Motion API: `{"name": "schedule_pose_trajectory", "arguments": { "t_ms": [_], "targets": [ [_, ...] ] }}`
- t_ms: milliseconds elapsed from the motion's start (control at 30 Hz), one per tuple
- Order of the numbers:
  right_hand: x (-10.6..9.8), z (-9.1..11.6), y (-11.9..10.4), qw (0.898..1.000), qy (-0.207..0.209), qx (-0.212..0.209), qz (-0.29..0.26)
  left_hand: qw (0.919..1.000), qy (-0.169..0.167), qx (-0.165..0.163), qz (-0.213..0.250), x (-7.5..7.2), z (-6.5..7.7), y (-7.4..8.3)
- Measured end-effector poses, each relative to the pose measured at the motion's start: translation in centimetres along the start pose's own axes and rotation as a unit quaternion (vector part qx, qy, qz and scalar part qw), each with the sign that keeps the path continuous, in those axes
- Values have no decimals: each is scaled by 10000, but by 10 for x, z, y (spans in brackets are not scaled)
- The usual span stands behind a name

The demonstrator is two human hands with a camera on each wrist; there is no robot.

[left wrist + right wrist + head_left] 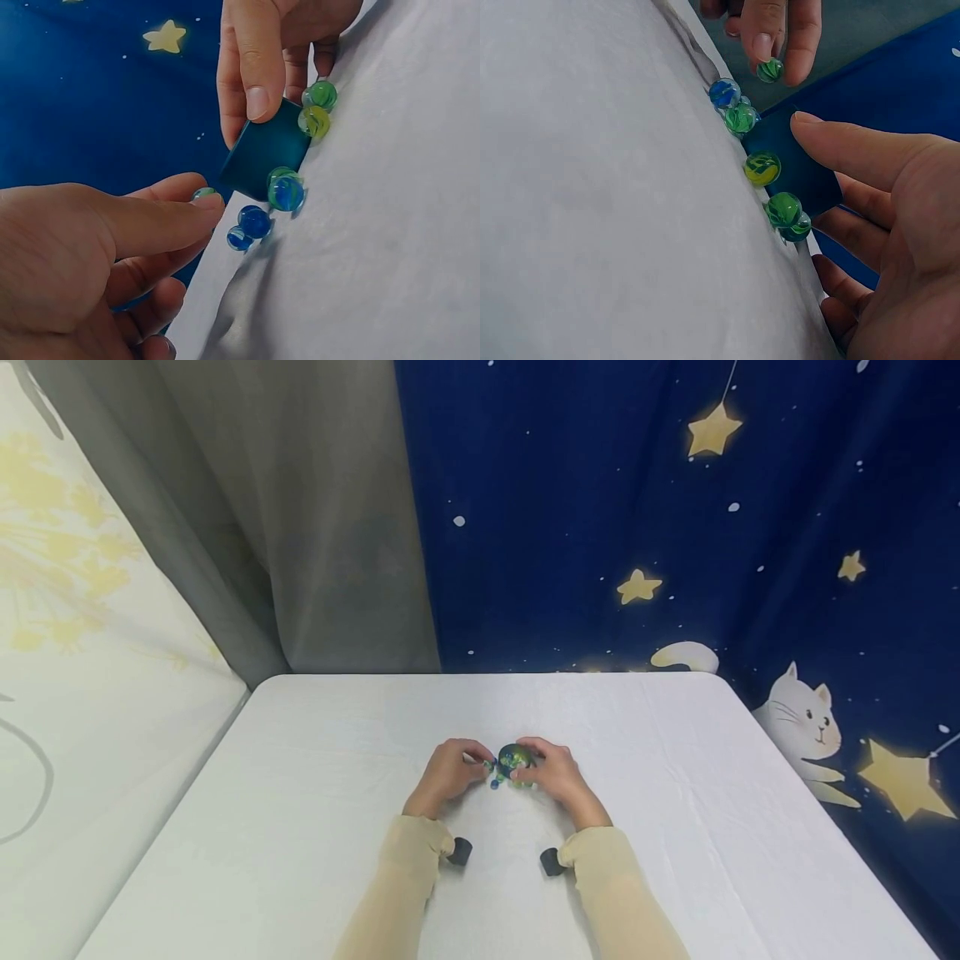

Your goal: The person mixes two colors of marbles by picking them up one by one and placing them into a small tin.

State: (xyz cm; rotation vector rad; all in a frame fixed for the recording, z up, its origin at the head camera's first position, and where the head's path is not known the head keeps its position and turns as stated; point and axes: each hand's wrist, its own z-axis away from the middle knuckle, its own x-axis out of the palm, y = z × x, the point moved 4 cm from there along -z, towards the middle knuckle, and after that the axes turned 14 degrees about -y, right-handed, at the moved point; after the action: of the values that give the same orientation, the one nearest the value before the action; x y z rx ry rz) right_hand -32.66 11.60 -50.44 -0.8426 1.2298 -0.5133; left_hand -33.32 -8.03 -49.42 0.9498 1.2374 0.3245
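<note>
Between thumb and index finger, my left hand (447, 774) pinches a clear glass marble with green swirls (769, 70), just beside a small dark teal cup (271, 146). My right hand (561, 774) grips this cup from the other side, thumb on the near wall and fingers behind. In the head view, green and blue colours show in the cup's round mouth. Loose marbles lie on the cloth around its base: blue ones (255, 222) on the left, a yellow one (762, 169) in front, and green ones (784, 210) on the right.
A white cloth covers the table (315, 877). Behind its far edge hang a grey curtain (345, 527) and a dark blue curtain (555, 527) with stars. Black wrist devices (461, 852) sit at both cuffs.
</note>
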Motion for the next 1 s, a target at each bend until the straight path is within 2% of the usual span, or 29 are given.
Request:
{"name": "schedule_pose_trajectory", "arguments": {
  "t_ms": [500,1000],
  "targets": [
    [0,-1,0,9999,26,-106,7,9996,51,-114,268,-8,1,6],
    [-1,-1,0,10000,11,-17,21,9984,321,315,351,-8,-1,13]
  ]
}}
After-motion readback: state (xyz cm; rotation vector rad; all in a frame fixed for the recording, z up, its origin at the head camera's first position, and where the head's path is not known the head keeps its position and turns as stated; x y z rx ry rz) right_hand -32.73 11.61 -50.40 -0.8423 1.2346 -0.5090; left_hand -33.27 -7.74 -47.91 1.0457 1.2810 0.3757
